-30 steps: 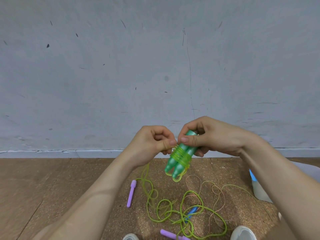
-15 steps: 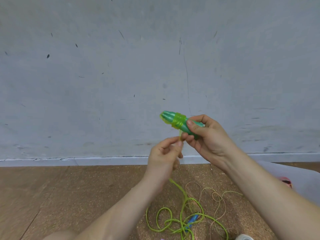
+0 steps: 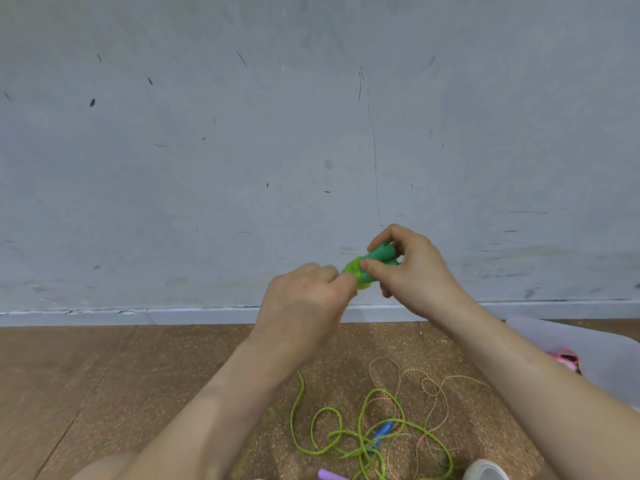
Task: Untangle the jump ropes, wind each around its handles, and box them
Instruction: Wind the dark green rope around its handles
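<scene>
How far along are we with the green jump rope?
Done: a few turns of green rope circle the green handles; a pink item lies in the box. In hand: right hand grips the handles, left hand pinches the rope. Left: much of it lies loose on the floor, tangled with a thin speckled rope and blue handle.

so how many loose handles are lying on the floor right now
2: a blue handle in the middle of the green cord tangle, and a purple handle cut off by the bottom edge. More may be hidden or out of view.
</scene>
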